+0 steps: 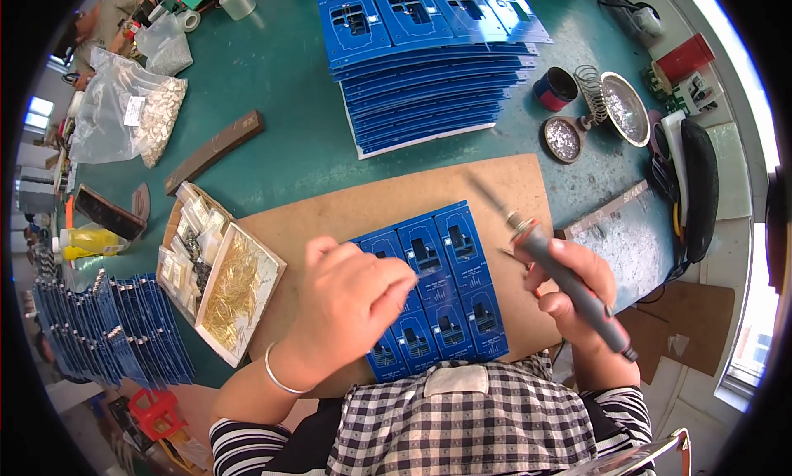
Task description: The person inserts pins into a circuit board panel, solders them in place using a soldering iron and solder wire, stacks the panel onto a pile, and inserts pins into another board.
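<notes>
A panel of blue circuit boards lies on a brown board in front of me. Above its left part is my left hand, fingers curled and thumb against the index finger; anything pinched there is too small or hidden. My right hand grips a grey-handled soldering iron over the panel's right side, its tip pointing up and to the left. Below the iron, a thin dark pointed piece shows by the right fingers; what it belongs to is hidden.
A tall stack of blue panels stands at the back. At left are a box of gold-coloured pins, bagged parts and a row of upright blue boards. A coiled iron stand and a dish of solder bits sit right.
</notes>
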Motion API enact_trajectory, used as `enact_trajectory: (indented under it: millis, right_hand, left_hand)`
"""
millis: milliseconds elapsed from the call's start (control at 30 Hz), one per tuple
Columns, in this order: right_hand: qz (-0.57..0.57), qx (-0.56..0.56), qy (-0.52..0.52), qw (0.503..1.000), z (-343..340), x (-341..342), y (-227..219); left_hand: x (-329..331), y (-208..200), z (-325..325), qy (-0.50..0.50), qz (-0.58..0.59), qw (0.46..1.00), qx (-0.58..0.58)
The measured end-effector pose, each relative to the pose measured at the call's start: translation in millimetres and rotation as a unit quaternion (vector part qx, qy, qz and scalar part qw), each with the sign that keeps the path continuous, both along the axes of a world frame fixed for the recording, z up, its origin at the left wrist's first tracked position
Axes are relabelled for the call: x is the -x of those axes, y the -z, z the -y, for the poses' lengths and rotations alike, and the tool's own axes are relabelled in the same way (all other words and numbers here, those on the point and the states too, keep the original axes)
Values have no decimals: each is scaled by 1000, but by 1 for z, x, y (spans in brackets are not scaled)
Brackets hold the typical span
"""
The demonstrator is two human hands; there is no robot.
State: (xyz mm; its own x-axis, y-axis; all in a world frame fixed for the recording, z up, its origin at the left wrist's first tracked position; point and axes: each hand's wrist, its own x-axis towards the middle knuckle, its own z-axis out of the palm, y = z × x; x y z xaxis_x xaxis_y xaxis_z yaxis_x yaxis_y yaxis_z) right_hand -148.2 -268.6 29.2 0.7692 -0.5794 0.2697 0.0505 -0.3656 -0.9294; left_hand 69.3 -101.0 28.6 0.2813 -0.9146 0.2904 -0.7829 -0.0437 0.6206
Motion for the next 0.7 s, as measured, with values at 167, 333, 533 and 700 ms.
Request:
enact_trajectory:
  millis: [167, 333, 533, 700]
  right_hand:
    - [38, 74, -88, 993, -14, -14, 4]
    - [36, 70, -85, 993, -23, -17, 11]
    - [-16, 163, -100, 981, 21, 5, -1]
    - [-35, 141, -51, 988, 54, 19, -44]
  left_hand:
    - [31, -10, 9, 99, -114, 987, 46]
    - [45, -6, 11, 96, -184, 978, 24]
    - [29, -10, -2, 39, -210, 971, -106]
    - [17, -3, 12, -1, 44, 998, -39]
